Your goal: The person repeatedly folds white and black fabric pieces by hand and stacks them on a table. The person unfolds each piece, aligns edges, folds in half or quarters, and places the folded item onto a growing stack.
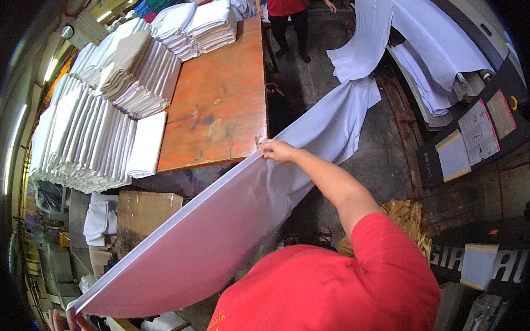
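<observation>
A long white cloth sheet (197, 239) is stretched taut in front of me, its folded hem running diagonally between my hands. At the lower left, my left hand (72, 327) pinches one corner of the hem, the other fingers spread. My right hand (278, 150) grips the hem farther along, close to the near corner of the wooden table (214, 110). Beyond that hand the cloth droops and trails away to the upper right. There it meets, or lies against, more white cloth (364, 50) hanging from a machine; I cannot tell whether they are one piece.
Folded white linens (81, 129) stand in rows on the table, with a beige folded cloth (129, 60) on top. A person in red (289, 13) stands past the table. A cardboard box (147, 210) sits below its near edge. Dark panels with taped papers (478, 131) flank the right.
</observation>
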### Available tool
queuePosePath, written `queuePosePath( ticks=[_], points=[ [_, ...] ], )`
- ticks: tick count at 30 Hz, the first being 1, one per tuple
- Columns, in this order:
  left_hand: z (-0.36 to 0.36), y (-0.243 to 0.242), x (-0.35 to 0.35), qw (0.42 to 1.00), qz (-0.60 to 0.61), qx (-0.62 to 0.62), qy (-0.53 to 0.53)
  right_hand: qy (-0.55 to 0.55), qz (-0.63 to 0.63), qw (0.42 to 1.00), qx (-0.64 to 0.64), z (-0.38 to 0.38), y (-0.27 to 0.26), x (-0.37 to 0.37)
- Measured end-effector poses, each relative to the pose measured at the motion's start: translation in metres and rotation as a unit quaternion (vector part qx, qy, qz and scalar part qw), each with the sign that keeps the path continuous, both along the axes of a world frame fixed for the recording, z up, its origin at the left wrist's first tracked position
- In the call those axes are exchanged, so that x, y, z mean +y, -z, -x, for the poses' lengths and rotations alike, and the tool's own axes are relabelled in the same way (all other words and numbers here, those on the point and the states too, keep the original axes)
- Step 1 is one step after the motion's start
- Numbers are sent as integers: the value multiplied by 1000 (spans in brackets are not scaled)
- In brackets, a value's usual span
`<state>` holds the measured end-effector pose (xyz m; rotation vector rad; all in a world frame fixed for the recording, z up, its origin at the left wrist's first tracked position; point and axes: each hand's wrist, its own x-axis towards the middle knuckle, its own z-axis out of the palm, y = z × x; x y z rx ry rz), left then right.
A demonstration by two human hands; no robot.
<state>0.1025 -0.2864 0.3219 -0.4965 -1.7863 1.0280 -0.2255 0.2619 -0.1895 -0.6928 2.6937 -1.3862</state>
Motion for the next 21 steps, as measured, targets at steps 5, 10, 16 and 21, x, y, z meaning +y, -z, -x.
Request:
queuePosePath(
  ticks=[5,10,16,21],
  points=[
    [-2,13,-13,993,-101,-21,63,-66,-7,997,-37,-19,-6,-37],
    [48,71,-81,923,-348,-163,4,28,45,995,84,-69,-32,-12],
    [148,302,-122,676,-619,-399,-30,144,-113,979,91,-214,-80,85],
    [211,447,-2,589,-508,-613,-141,236,-154,958,41,-313,-134,114]
  ],
)
